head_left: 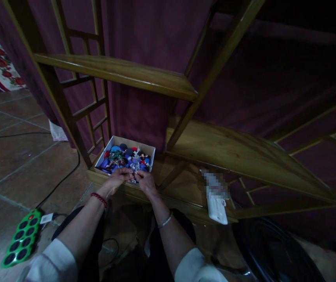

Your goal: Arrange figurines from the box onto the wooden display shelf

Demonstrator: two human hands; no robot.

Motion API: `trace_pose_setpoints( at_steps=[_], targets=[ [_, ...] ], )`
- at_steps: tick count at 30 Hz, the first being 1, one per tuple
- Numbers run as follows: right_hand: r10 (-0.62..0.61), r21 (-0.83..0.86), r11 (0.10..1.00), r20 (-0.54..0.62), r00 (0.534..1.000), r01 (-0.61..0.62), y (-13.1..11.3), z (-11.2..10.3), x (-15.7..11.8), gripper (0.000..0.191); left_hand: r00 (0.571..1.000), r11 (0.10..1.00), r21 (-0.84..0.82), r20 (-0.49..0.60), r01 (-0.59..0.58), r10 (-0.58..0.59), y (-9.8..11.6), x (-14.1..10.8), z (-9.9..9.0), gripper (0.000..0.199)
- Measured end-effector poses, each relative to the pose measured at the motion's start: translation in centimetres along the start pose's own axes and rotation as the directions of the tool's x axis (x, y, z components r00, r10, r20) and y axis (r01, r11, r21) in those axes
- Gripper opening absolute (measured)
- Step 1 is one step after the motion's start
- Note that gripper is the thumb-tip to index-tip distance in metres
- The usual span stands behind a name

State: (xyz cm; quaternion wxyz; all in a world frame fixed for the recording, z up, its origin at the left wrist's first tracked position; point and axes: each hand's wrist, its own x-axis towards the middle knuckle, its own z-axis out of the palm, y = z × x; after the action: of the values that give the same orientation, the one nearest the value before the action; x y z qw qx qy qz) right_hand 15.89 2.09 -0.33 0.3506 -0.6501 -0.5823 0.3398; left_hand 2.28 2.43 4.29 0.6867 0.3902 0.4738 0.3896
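Note:
A shallow open box (pixel 103 158) with white sides stands on the low wooden shelf. It is filled with a jumble of small things (pixel 118 154), mostly blue, with red, black and dark green among them. Over its near edge, my left hand (pixel 118 179) and my right hand (pixel 145 180) meet with fingertips pinched close together. Between them is a crinkled piece of clear plastic (pixel 135 166), small and glinting; whether anything is inside it I cannot tell. A red bead bracelet is on my left wrist, and a silver bangle on my right.
A wooden shelf board (pixel 121 74) juts out above the box, with a slanting post (pixel 182 125) to its right. A white object (pixel 216 207), partly blurred out, lies on the low shelf. On the floor are a green power strip (pixel 22 239) and its black cable (pixel 60 181).

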Motion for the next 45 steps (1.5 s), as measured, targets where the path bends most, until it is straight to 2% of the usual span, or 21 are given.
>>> trace_pose_setpoints(
  at_steps=[5, 9, 18, 23, 30, 36, 40, 45],
  targets=[
    [-0.042, 0.024, 0.999, -0.036, 0.998, 0.043, -0.5, -0.3, 0.1, 0.016, 0.999, 0.999, -0.039, 0.045, -0.002, 0.004, -0.2, 0.2, 0.2, 0.026],
    [-0.07, 0.038, 0.997, -0.046, 0.997, 0.071, -0.8, -0.6, -0.1, 0.017, 0.999, 0.996, -0.084, 0.037, -0.017, 0.02, -0.6, 0.4, 0.5, 0.027],
    [-0.017, 0.078, 0.997, -0.038, 0.999, 0.02, -0.6, -1.0, -0.6, 0.025, 0.997, 0.986, -0.154, 0.044, -0.056, 0.064, -1.1, 0.0, 2.1, 0.024],
    [-0.009, 0.056, 0.998, -0.067, 0.998, 0.013, -1.4, -1.5, -1.0, 0.026, 0.999, 0.989, -0.142, 0.037, -0.034, 0.04, -1.0, 0.0, 2.1, 0.021],
    [0.04, 0.166, 0.986, -0.048, 0.998, -0.031, -1.3, -1.2, -0.6, 0.024, 0.998, 0.986, -0.156, 0.001, -0.064, 0.065, -0.9, 0.0, 2.2, 0.02],
    [0.064, 0.226, 0.973, -0.065, 0.996, -0.047, -1.3, -1.0, -0.5, 0.025, 0.998, 0.983, -0.168, 0.0, -0.069, 0.07, -0.7, 0.0, 2.2, 0.027],
    [0.039, 0.249, 0.968, -0.053, 0.998, -0.025, -1.5, -0.9, -0.6, 0.028, 0.996, 0.983, -0.169, 0.02, -0.077, 0.082, -0.9, 0.3, 2.1, 0.031],
    [-0.026, 0.258, 0.965, -0.059, 0.998, 0.041, -1.5, -1.0, -0.7, 0.028, 0.996, 0.975, -0.205, -0.02, -0.087, 0.085, -1.1, 0.6, 2.2, 0.035]
  ],
)
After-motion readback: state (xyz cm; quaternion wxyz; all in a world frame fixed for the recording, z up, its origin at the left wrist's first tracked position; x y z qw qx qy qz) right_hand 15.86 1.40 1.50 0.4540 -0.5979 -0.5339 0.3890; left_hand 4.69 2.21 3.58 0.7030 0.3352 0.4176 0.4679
